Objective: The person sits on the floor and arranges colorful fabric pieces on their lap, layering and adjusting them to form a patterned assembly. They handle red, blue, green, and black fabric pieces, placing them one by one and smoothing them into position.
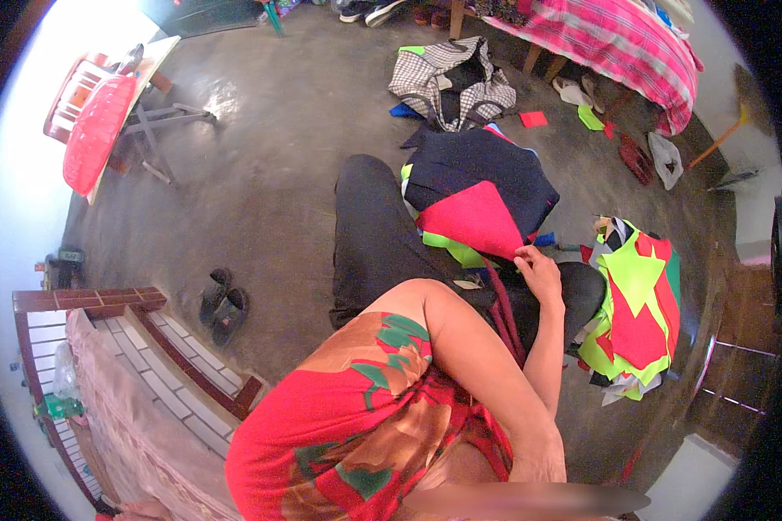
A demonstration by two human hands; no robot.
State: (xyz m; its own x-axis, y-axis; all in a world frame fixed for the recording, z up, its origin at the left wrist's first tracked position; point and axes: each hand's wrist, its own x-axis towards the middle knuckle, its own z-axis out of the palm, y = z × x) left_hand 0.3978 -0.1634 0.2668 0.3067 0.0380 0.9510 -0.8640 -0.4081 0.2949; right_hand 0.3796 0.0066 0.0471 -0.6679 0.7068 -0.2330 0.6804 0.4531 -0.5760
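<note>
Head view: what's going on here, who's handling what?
A person sits on the concrete floor with fabric over their lap. One hand pinches the edge of a red cloth piece lying over dark navy fabric; which hand it is cannot be told. A stack of red and neon-green cut pieces lies beside them. A pair of sandals sits nearby.

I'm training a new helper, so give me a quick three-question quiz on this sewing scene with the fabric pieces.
1. True or false: the hand touches the red fabric piece.
2. What lies under that red piece? A. dark navy cloth B. a white towel C. a newspaper
3. What footwear sits on the floor near the brick step?

Key
1. True; its fingers pinch the edge.
2. A, the dark navy cloth.
3. A pair of dark sandals.
</note>
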